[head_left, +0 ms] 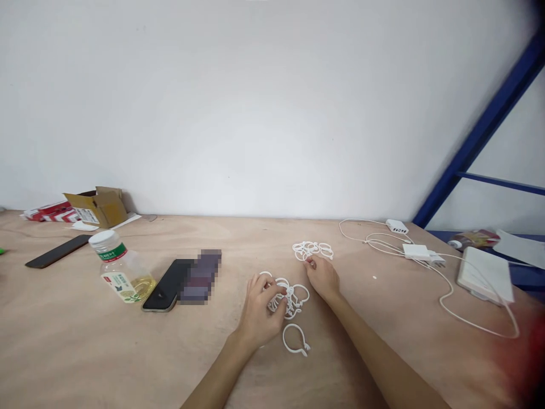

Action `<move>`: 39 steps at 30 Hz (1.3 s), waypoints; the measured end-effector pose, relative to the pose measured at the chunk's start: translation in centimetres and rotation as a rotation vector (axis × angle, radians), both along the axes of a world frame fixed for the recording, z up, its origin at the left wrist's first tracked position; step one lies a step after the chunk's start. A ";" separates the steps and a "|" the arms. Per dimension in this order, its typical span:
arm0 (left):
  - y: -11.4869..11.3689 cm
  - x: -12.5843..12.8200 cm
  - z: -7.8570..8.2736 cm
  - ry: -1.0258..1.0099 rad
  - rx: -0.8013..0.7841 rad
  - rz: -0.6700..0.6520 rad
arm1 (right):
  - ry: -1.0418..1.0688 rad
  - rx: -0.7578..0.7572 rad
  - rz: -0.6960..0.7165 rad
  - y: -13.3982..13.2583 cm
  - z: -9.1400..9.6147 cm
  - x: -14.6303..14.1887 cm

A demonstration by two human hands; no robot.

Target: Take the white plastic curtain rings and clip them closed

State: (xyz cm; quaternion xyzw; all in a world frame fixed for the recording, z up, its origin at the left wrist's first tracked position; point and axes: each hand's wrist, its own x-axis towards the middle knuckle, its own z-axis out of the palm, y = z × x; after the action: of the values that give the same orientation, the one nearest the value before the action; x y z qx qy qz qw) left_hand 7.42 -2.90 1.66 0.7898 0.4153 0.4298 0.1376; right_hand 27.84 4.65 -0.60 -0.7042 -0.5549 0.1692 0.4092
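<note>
Two groups of white plastic rings with small clasps lie on the wooden table. My left hand (263, 309) rests over the left side of the nearer pile of rings (293, 301), its fingers curved and apart, partly hiding the pile. My right hand (323, 277) reaches to the front edge of the farther group of rings (313, 248). Its thumb and fingertips are pinched together at a ring there; the exact grip is partly hidden. One loose ring (293, 339) lies by itself in front of the nearer pile, its clasp end pointing towards me.
On the left are a black phone (167, 287), a tilted clear bottle (117, 270) with a white cap, a dark flat object (57, 251) and an opened cardboard box (100, 207). On the right, white cables (447, 289), a charger (416, 251) and a white box (485, 275) lie on the table.
</note>
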 end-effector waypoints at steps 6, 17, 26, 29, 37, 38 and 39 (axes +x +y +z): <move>0.2 0.1 0.2 -0.099 -0.061 0.043 | 0.303 0.062 0.099 -2.9 1.4 -1.1; -0.4 0.9 1.6 -0.473 -0.482 -0.141 | 1.267 -0.240 0.694 -9.9 4.1 -5.4; -0.7 0.6 2.6 -0.623 -0.843 -0.530 | 1.192 -0.340 0.672 -10.5 5.2 -4.8; -1.2 0.8 2.8 -0.756 -0.972 -0.584 | 1.259 -0.296 0.701 -10.7 5.3 -5.1; -1.9 1.1 3.3 -0.832 -1.027 -0.592 | 1.389 -0.238 0.681 -11.3 4.8 -5.8; -1.9 1.1 3.4 -0.846 -1.039 -0.603 | 1.415 -0.236 0.683 -11.3 4.7 -5.9; -1.9 1.1 3.4 -0.866 -1.052 -0.615 | 1.444 -0.232 0.688 -11.3 4.5 -6.0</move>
State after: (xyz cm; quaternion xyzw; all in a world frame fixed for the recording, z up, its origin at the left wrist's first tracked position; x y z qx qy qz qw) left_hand 8.49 -4.84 5.04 0.4603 0.2350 0.3892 0.7625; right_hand 21.87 -6.69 3.93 -0.2491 -0.3183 0.7553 0.5158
